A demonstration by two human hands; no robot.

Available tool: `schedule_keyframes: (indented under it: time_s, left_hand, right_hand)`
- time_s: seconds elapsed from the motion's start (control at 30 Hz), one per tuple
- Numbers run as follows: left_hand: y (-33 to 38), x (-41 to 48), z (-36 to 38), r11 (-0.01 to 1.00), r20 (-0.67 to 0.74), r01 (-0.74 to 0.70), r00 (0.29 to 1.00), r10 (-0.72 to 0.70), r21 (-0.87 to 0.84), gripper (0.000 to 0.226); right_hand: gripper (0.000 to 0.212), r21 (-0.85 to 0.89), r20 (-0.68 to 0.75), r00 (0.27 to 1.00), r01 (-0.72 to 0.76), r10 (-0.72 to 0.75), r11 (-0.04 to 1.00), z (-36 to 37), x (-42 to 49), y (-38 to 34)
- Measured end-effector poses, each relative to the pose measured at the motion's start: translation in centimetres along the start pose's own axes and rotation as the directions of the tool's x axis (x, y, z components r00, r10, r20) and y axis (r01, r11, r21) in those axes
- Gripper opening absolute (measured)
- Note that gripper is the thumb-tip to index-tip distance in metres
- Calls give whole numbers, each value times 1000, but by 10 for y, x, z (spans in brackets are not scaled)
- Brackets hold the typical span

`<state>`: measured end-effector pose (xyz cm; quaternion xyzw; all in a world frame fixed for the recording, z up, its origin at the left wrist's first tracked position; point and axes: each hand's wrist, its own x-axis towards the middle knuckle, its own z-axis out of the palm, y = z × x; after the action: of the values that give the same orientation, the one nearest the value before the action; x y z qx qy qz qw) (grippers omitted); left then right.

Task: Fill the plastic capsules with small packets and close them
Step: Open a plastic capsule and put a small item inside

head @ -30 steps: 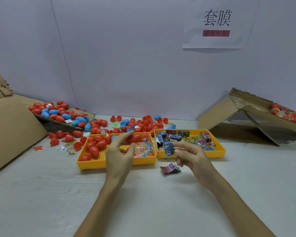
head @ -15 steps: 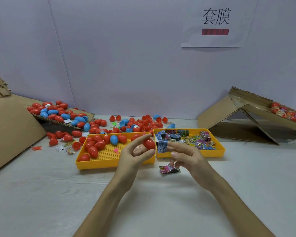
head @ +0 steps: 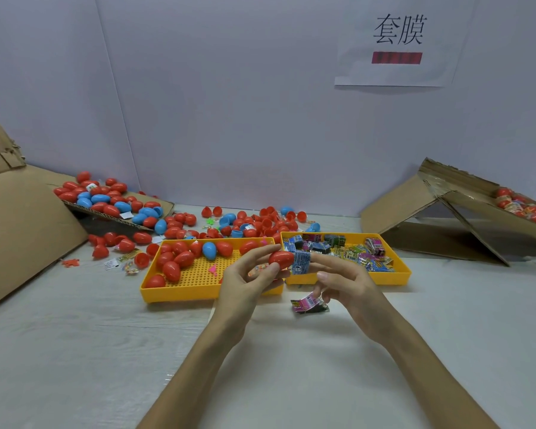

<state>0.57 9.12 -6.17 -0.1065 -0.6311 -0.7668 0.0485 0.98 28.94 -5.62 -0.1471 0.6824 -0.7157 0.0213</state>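
Note:
My left hand (head: 245,283) pinches a red plastic capsule (head: 280,259) between thumb and fingers, above the gap between the two yellow trays. My right hand (head: 350,280) holds a small blue printed packet (head: 300,262) right against the capsule's right end. The left yellow tray (head: 198,291) carries several red capsules and one blue one. Several small printed packets fill the right yellow tray (head: 396,275). A pink packet (head: 308,303) lies on the table under my right hand.
Loose red and blue capsules (head: 248,222) are strewn behind the trays and on a cardboard flap (head: 112,205) at the left. A large cardboard sheet (head: 19,230) leans at far left. A tilted cardboard box (head: 446,224) with wrapped capsules stands at the right.
My left hand lifted a red capsule out of the left tray and carried it rightward. My right hand brought the blue packet left until it met the capsule.

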Motion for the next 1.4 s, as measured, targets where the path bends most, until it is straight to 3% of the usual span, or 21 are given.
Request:
schedule_keyframes:
  time_s: [0.47, 0.57, 0.73, 0.93, 1.4]
  left_hand:
    - [4, -4, 2, 997, 66, 43, 997, -47, 59, 31]
    - [3, -4, 1, 996, 72, 31, 997, -37, 81, 24]
    - [-1, -3, 3, 992, 89, 38, 995, -49, 119, 23]
    - [0, -4, 3, 987, 71, 35, 996, -47, 158, 23]
    - [-2, -4, 5, 973, 115, -44, 993, 17, 229, 26]
  right_hand:
    - [26, 5, -25, 999, -20, 20, 1000, 1, -1, -1]
    - [15, -81, -116, 993, 27, -37, 996, 3, -1, 1]
    - [15, -219, -172, 976, 97, -136, 971, 5, -1, 2]
    - [7, -226, -157, 979, 96, -133, 969, 5, -1, 1]
    - [14, -119, -150, 985, 67, -84, 991, 11, -1, 3]
